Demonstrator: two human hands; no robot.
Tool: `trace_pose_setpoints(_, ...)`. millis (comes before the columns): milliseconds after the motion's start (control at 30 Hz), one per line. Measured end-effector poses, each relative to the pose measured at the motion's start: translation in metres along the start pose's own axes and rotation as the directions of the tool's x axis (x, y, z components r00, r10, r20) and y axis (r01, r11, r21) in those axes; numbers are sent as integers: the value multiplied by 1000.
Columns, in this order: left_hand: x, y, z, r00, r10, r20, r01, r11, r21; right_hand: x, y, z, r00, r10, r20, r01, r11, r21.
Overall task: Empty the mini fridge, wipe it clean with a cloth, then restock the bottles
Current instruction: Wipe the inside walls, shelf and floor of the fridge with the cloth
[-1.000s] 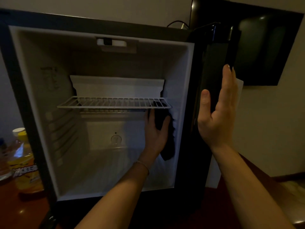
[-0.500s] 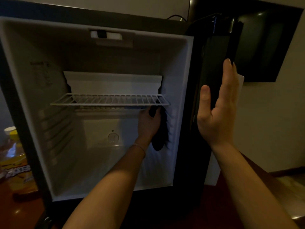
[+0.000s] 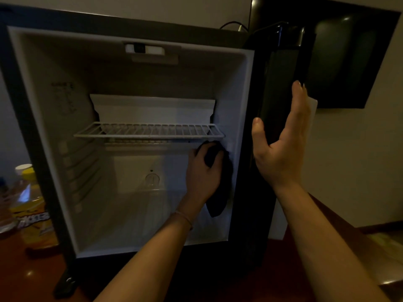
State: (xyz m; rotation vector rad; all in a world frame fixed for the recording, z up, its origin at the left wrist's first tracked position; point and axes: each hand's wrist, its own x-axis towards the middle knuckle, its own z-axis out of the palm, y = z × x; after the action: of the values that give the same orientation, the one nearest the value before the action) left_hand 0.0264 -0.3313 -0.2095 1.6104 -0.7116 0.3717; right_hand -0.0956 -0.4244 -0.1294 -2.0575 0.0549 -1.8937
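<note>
- far left, a yellow-labelled bottle [image 3: 32, 216] with a pale cap and yellow neck stands on the dark reddish counter [image 3: 26, 277], just beside the fridge's left wall. looks like at least one more clear bottle next to it but it's cut off at the edge, can't make it out
- the mini fridge [image 3: 32, 118] is wide open: black casing, white liner, pretty dim inside. nothing stored in it. there's a faint printed label on the left inner wall, moulded rail slots below it, and a light fitting in the ceiling
- white wire shelf [image 3: 148, 130] sits about halfway up, level, running nearly wall to wall, with a white tray-like panel behind it. a round dial shows on the back wall lower down
- left hand [image 3: 202, 173] is inside, just under the right end of the shelf, grip clamped on a black cloth [image 3: 220, 192], pressing it against the right inner wall. the cloth hangs down in a limp tail below the hand. thin bracelet on that wrist
- right hand [image 3: 283, 149] rests flat on the edge of the glossy black door [image 3: 281, 88], fingers straight, thumb spread apart from them
- dark TV screen [image 3: 353, 62] on the wall far right
</note>
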Motion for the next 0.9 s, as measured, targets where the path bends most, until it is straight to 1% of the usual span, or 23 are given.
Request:
trace_pose_setpoints(133,-23,15,-7,999,32,30,-33,999,22,-5,3,0,999,-23,-25,22,999,-34)
trace_pose_setpoints(233,-26,16,-9,997,68,42,-69,997,31,-8,4,1,990,-52,-132,39,994,-100)
trace_pose_setpoints(300,-22,16,-9,998,61,34,-62,998,32,-12,4,2,984,-24,-178,10,997,-78)
trace_pose_setpoints(367,-17,15,-7,998,55,19,-55,998,30,-17,5,3,983,14,-183,-23,998,-51)
trace_pose_setpoints(467,-8,13,-4,1000,29,-5,-29,999,26,-20,5,4,981,60,-184,-71,996,-54)
trace_pose_setpoints(600,12,-3,-1,1000,20,0,-20,999,34,-19,6,4,982,81,-172,-89,995,-42)
trace_pose_setpoints(667,21,-10,2,1000,4,-10,-4,1000,30,-19,6,5,982,83,-172,-91,995,-36)
trace_pose_setpoints(767,36,-16,6,998,-61,-18,62,997,42,-20,6,5,981,90,-169,-98,994,-43)
trace_pose_setpoints(900,57,-24,9,982,-185,36,183,982,38,-20,5,4,984,83,-159,-92,995,-49)
